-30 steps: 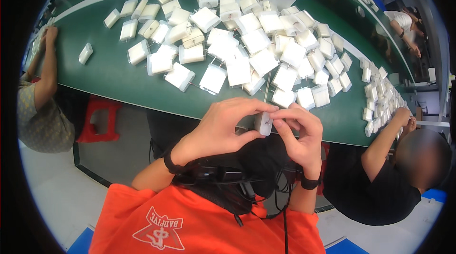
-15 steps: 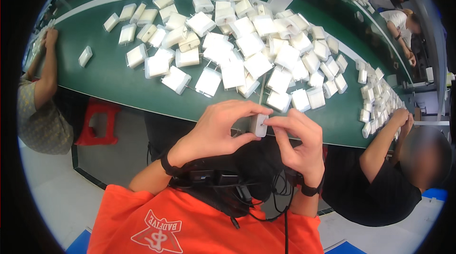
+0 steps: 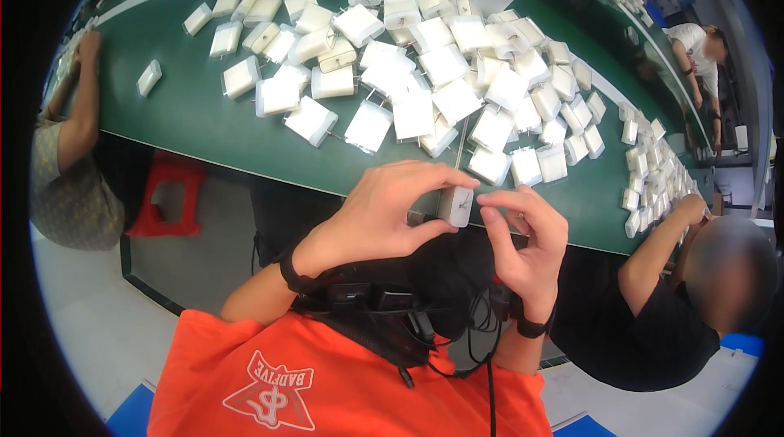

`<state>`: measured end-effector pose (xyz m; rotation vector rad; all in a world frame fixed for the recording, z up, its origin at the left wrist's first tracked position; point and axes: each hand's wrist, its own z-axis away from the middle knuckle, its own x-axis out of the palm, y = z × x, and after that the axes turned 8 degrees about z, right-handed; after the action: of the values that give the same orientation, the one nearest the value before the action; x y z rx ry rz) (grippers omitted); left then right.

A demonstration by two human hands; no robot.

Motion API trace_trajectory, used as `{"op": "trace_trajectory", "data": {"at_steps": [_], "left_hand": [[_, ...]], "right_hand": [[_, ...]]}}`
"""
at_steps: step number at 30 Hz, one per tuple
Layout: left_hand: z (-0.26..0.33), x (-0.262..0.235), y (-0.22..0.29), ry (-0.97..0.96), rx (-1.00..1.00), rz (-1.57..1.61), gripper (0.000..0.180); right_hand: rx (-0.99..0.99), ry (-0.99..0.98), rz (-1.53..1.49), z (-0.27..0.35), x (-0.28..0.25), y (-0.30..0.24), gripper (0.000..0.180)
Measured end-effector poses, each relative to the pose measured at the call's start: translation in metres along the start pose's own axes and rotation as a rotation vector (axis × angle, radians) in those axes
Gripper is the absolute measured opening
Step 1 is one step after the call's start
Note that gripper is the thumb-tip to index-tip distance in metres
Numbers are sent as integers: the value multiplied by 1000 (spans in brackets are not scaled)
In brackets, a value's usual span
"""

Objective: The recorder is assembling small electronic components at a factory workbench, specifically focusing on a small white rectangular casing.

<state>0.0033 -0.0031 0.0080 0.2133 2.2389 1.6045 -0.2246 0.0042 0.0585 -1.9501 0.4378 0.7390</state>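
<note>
Between the thumb and fingers of my left hand [image 3: 380,212] is a white charger [image 3: 455,207], a small block whose end face with a thin metal pin points toward my right hand. My right hand [image 3: 527,241] is just to the right of that face, thumb and index finger apart and not touching it. Something small and shiny shows by its curled fingers, too small to make out. Beyond my hands, a wide heap of similar white chargers [image 3: 412,114] lies on the green table [image 3: 188,131], many in clear covers, some with pins showing.
A lone white charger [image 3: 149,78] lies at the left. Co-workers sit on both sides, one with a patterned sleeve [image 3: 49,147], one in black [image 3: 629,331] beside another charger pile [image 3: 649,163]. A red stool [image 3: 175,200] stands at the left. Black cables [image 3: 482,331] hang before me.
My right index finger has come off the charger's end face and moved a little right; thumb and finger have spread. My left hand still grips the charger. The whole view has shifted slightly.
</note>
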Motion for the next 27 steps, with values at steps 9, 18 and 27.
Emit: {"op": "trace_trajectory", "data": {"at_steps": [9,18,27], "left_hand": [[1,3,-2,11,-11,10,57],[5,0,-2,53,24,-34,53],[4,3,-5,66,36,-7,48]], "right_hand": [[19,-33,20,2,2,3,21],[142,-114,-122,0,10,7,23],[95,-183,-132,-7,9,9,21]]}}
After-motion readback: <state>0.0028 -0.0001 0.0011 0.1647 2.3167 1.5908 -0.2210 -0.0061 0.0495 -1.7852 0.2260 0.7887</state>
